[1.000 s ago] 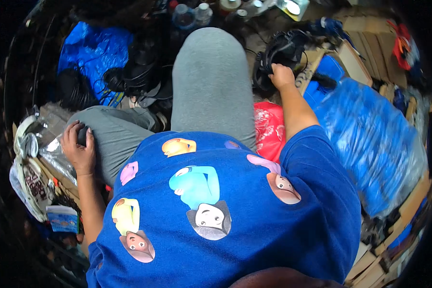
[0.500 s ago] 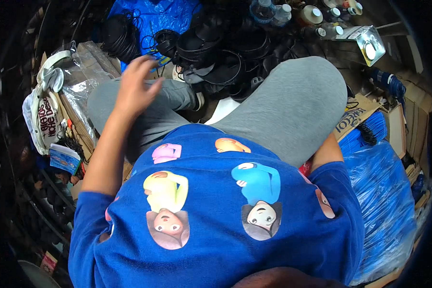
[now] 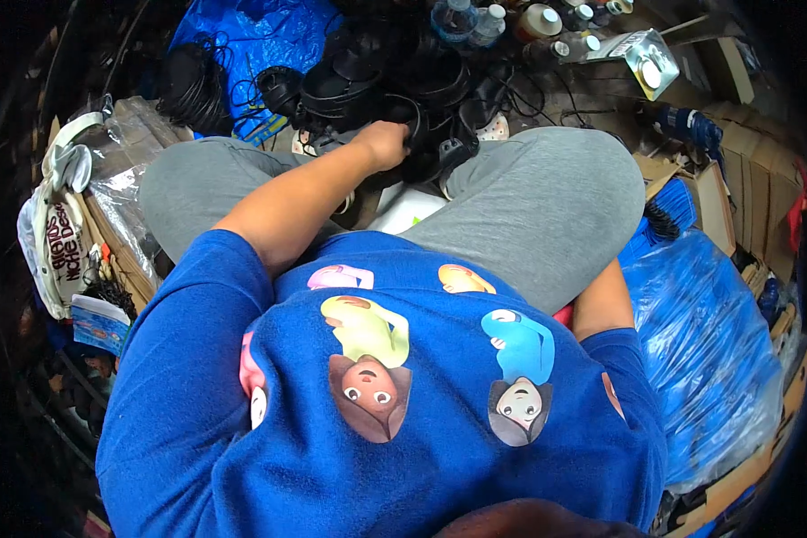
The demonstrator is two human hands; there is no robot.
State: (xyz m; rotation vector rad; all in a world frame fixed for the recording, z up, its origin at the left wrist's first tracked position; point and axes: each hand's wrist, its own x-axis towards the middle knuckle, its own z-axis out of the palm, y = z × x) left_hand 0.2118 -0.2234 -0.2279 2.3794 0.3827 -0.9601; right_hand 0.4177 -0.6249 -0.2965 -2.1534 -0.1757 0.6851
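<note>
Two forearms (image 3: 298, 199) are seen; the right hand is hidden by the grey leg (image 3: 547, 215), its fingers unseen. Farther, before the bottles (image 3: 489, 27), the black pile (image 3: 345, 92) is touched by the left hand (image 3: 386, 145); whether its fingers are clamped cannot be told.

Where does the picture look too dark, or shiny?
Head view: black corners round the picture; head view: the black things at the top look dim, their details blending together; head view: pale shine streaks the blue plastic-wrapped bundle on the right.
</note>
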